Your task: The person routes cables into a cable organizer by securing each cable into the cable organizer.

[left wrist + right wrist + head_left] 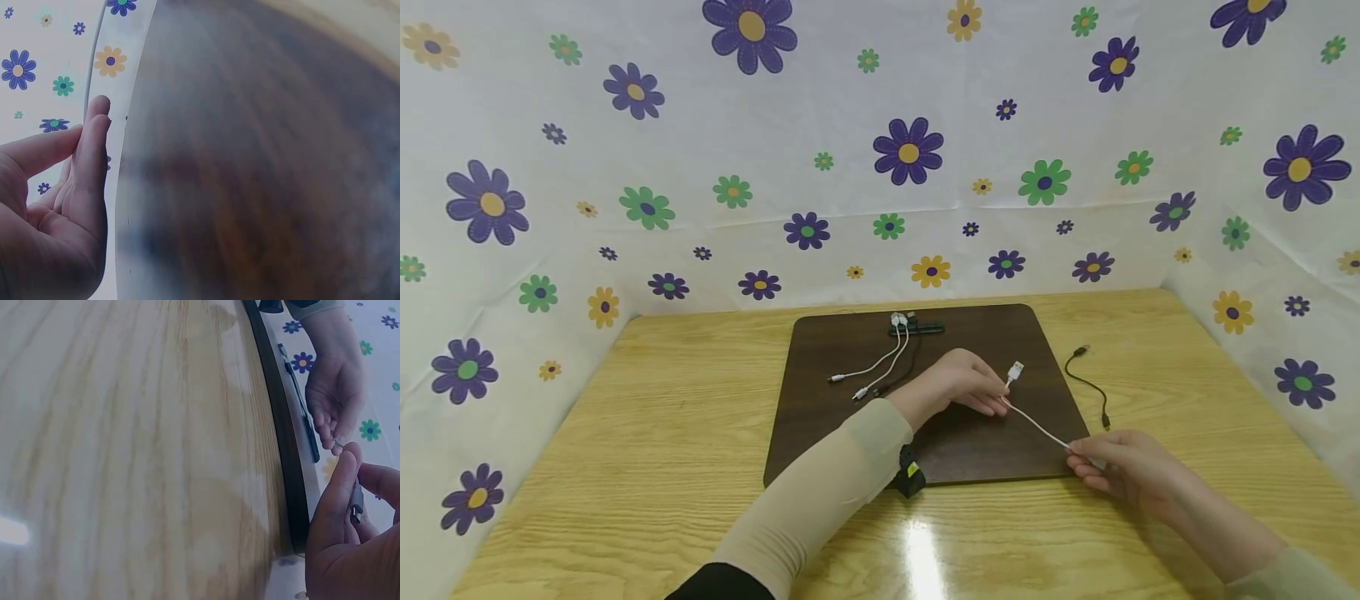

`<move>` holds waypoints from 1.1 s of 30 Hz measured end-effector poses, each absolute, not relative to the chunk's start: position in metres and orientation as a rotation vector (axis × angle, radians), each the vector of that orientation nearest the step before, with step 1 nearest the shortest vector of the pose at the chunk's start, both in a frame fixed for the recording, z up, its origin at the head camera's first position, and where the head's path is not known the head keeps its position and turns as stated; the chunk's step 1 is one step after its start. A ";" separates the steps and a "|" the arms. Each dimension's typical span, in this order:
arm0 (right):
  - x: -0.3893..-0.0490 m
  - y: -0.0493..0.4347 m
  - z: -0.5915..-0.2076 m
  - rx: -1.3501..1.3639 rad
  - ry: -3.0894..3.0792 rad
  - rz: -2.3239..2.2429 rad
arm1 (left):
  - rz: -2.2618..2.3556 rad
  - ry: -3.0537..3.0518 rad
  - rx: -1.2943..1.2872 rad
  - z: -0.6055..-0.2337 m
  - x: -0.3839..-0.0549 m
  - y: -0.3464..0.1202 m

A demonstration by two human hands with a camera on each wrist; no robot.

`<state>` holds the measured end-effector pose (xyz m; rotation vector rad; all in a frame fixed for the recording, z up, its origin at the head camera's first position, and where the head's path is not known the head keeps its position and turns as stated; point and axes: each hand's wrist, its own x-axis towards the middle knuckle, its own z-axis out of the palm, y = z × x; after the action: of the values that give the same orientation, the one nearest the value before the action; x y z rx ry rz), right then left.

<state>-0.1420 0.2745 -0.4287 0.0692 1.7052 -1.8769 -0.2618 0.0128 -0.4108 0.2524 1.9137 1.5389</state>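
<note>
A white USB cable (1036,426) stretches between both hands above the right part of a dark brown board (850,450). My left hand (966,383) pinches it just below its USB plug (1016,372), which points up and away. In the left wrist view the thumb of the left hand (69,181) meets the fingers on the thin cord. Beside the board's front right corner, my right hand (1123,467) pinches the cable's other end between thumb and fingers. The small grey-looking connector (356,505) sticks out of the right hand (350,531) in the right wrist view.
Near the board's back edge lies a black bar (928,329), with the USB plugs of two white cables (891,358) and a black cable (914,358) at it. Another black cable (1090,383) lies on the wooden table (662,433), right of the board. Flowered cloth (850,183) hangs behind.
</note>
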 end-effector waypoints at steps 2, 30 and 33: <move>-0.143 0.273 -0.427 0.060 1.712 -1.876 | 1.547 1.910 0.248 -0.411 -0.262 0.012; -0.166 0.252 -0.415 0.034 1.881 -1.795 | 1.573 1.951 0.199 -0.407 -0.273 -0.012; -0.169 0.248 -0.415 0.043 1.890 -1.798 | 1.571 1.959 0.205 -0.407 -0.274 -0.016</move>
<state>-0.1688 0.2483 -0.4150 0.0434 1.8903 -1.7977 -0.2743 -0.0159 -0.4065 0.2047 1.9586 1.5714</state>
